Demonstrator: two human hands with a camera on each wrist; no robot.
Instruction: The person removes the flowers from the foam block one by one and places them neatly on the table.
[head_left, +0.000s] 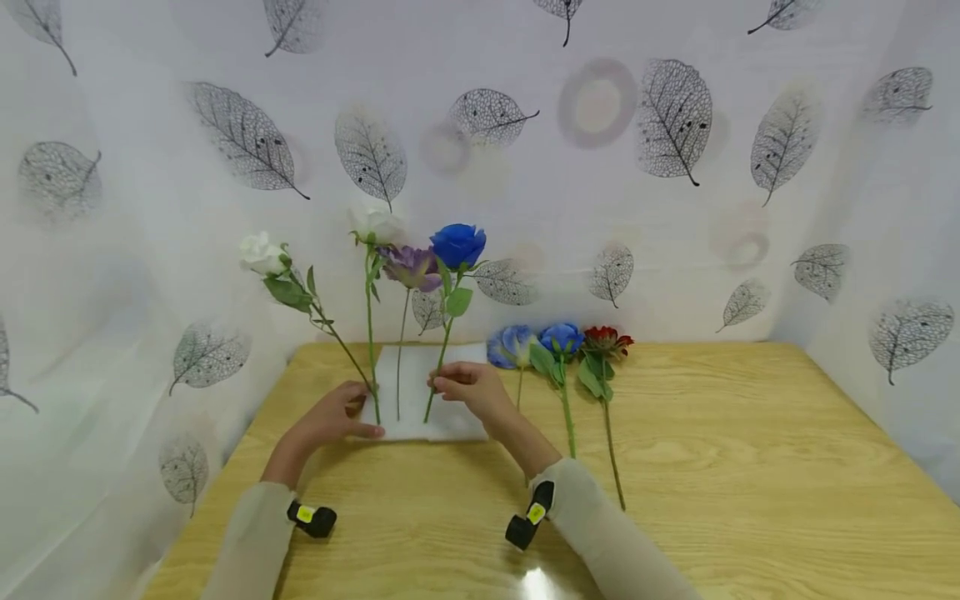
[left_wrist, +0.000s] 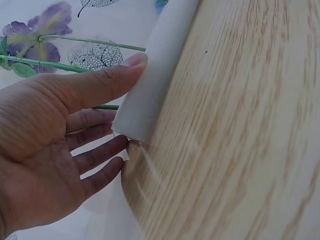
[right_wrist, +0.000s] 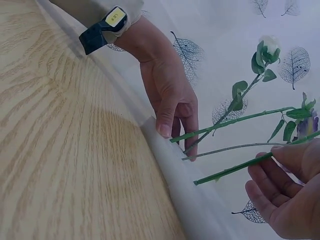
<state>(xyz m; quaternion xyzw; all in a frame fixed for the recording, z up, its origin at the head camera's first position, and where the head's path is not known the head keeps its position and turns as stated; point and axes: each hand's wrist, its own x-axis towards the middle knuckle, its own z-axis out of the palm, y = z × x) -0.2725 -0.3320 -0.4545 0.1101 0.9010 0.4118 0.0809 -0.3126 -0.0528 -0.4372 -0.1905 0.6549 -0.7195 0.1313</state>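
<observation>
A white foam block (head_left: 459,423) lies near the table's back edge, with several artificial flowers standing in it. At its left end my left hand (head_left: 339,415) holds the block, thumb (left_wrist: 112,82) on top and fingers against the end. My right hand (head_left: 480,396) pinches the green stem (right_wrist: 232,169) of a blue rose (head_left: 458,245); its lower end meets the foam. Left of it stand a purple flower (head_left: 412,268) and a white rose (head_left: 377,225), both fairly upright. Another white rose (head_left: 262,254) leans far to the left.
To the right of the block, a pale blue flower (head_left: 512,346), a blue rose (head_left: 561,337) and a red flower (head_left: 606,342) lie on the wooden table (head_left: 750,450), stems toward me. Behind hangs a white curtain (head_left: 525,183) printed with leaves.
</observation>
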